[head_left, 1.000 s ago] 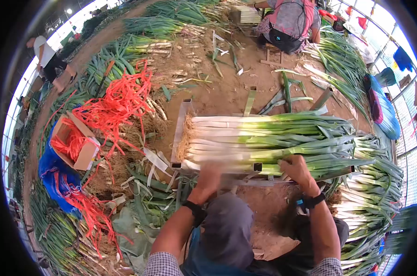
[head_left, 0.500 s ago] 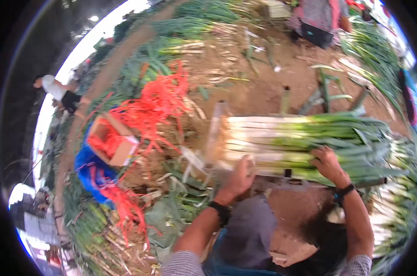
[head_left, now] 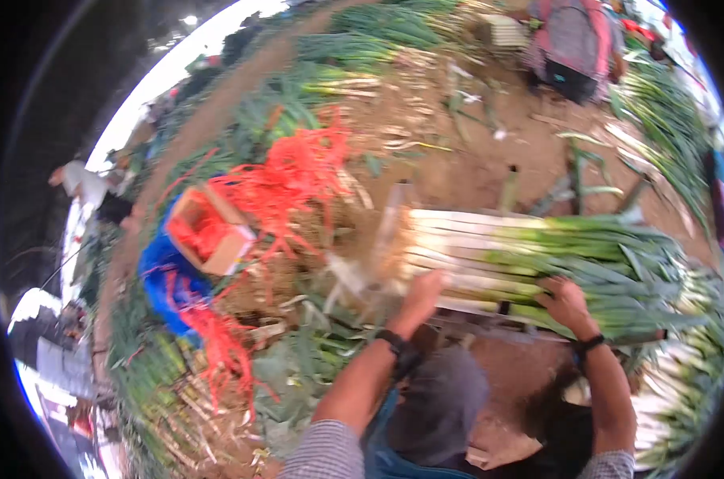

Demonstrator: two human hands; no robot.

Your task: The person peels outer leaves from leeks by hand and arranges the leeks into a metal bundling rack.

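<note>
A row of long leeks (head_left: pixel 497 247) lies side by side on a low metal rack (head_left: pixel 529 331) in front of me, white root ends to the left and green leaves to the right. On the near side, my left hand (head_left: pixel 420 297) is closed at the white end of the nearest leeks, its fingertips blurred. Further right, my right hand (head_left: pixel 568 306) curls its fingers round the green part of a near leek. A dark band circles each wrist.
An open cardboard box (head_left: pixel 210 231) of red strips sits on a blue bag (head_left: pixel 160 286) at left. More red strips (head_left: pixel 286 176) spread behind it. A leek pile (head_left: pixel 673 375) lies at right. Another person (head_left: pixel 569 48) is at the back.
The view has shifted, so the rack and leeks appear slightly further right and lower. Both hands stay on the near leeks, now a little further left along them.
</note>
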